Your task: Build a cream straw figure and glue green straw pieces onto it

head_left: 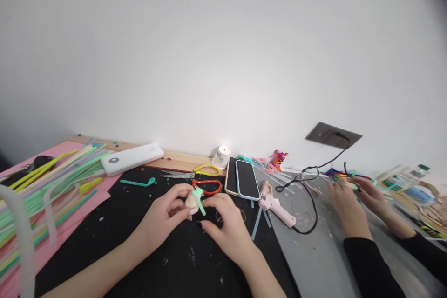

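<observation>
My left hand (pixel 161 214) pinches a small cream-coloured craft piece (pixel 191 201) between thumb and fingers, above the black mat. A mint-green pipe cleaner (pixel 200 205) is looped on top of it, with one end hanging down on the right. Close beside that end is my right hand (pixel 228 229), its thumb and forefinger apart; whether a fingertip touches the piece I cannot tell. Just behind my hands lie orange-red-handled scissors (pixel 211 188) and yellow-handled scissors (pixel 206 170). A curled teal pipe cleaner (pixel 139 182) rests to the left.
Pipe cleaners (pixel 66 186) cover pink paper (pixel 78 212) at left, near a white power bank (pixel 132 159). Behind stand a paper cup (pixel 220 157) and phones (pixel 247 179). To the right lies a pink glue gun (pixel 277 207) with its cord; beyond, a co-worker's hands (pixel 349 205) work.
</observation>
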